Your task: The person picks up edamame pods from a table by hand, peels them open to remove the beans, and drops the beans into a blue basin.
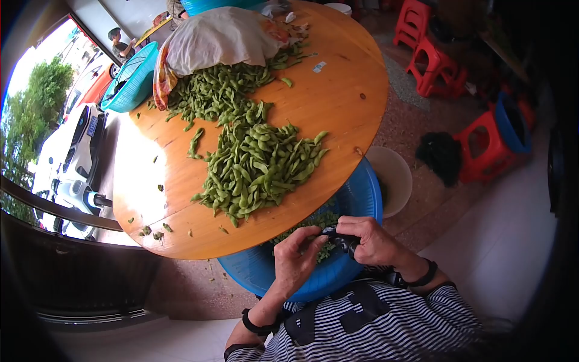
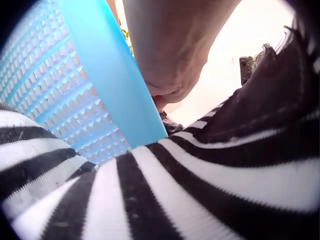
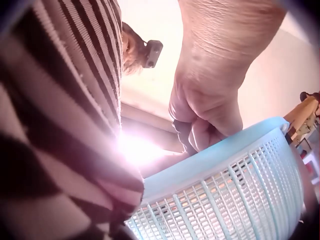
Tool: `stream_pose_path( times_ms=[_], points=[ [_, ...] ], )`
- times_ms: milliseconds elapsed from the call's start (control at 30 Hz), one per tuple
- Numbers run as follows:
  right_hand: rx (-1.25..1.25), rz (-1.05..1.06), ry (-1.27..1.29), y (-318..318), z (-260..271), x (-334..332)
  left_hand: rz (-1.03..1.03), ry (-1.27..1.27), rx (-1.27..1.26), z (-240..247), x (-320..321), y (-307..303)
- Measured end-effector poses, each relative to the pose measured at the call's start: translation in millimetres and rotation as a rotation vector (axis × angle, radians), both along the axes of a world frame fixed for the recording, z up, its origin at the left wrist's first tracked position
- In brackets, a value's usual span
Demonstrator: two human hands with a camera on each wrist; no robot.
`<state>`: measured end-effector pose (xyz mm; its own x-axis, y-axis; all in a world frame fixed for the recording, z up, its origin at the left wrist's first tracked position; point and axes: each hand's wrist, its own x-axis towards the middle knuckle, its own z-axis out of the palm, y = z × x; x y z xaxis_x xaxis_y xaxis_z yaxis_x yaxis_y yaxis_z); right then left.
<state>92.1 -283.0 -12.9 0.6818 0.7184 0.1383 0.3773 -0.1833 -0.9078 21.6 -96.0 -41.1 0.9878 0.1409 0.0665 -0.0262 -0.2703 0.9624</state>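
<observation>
Both hands meet over a blue plastic basket (image 1: 367,192) at the table's near edge. My right hand (image 1: 373,240) curls its fingers round a glossy black item (image 1: 345,244) whose kind I cannot tell. Thumb and forefinger of my left hand (image 1: 295,256) pinch at that item's left end, close to the right fingertips. Small green beans or pods (image 1: 325,250) lie in the basket below. In the right wrist view a wavy black edge (image 3: 184,136) shows beside the bent fingers, above the basket rim (image 3: 220,150). The left wrist view mostly hides the left fingertips.
A big heap of green soybean pods (image 1: 259,169) covers the middle of the round wooden table (image 1: 344,90), partly under a pale sack (image 1: 220,39). A teal basket (image 1: 134,78) leans at the left edge. Right of the blue basket stand a pale bucket (image 1: 395,181) and red stools (image 1: 479,145).
</observation>
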Motion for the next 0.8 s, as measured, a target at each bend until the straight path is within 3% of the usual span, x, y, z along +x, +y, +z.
stream_pose_path(
  times_ms=[133,200,300,433,500,567,633,667,700,767,800],
  points=[
    [0.008,-0.005,0.028,-1.8,0.9,0.6,-0.034,0.240,-0.285,1.1,-0.6,5.2],
    [0.045,-0.028,0.117,-0.5,2.5,0.6,-0.018,0.233,-0.762,-1.3,3.7,3.6],
    [0.167,-0.078,0.048,0.3,-9.7,1.5,-0.051,0.238,-0.815,1.8,3.7,8.7],
    [0.090,-0.140,0.090,-2.6,-12.7,0.3,-0.078,0.152,-0.935,10.4,2.9,4.7],
    [0.291,-0.042,0.404,3.1,-7.9,-4.1,-0.100,0.122,-0.937,10.4,2.8,0.3],
    [0.232,-0.121,0.376,4.5,-15.5,-3.7,-0.121,0.091,-0.937,9.7,1.4,-0.1],
    [0.172,-0.197,0.350,4.8,-14.8,-1.6,-0.130,0.192,-0.747,7.7,-2.2,3.8],
    [0.129,-0.186,0.155,3.8,-8.4,1.3,-0.130,0.193,-0.747,6.9,-3.1,4.6],
    [0.084,-0.173,-0.039,3.0,-4.4,2.5,-0.117,0.186,-0.489,6.1,-3.8,5.0],
    [0.082,-0.167,-0.064,3.8,-2.4,1.9,-0.096,0.041,-0.023,6.4,-1.6,3.8],
    [0.081,-0.159,-0.091,4.3,-2.0,1.8,-0.096,0.041,-0.023,5.5,-2.2,2.6]
  ],
)
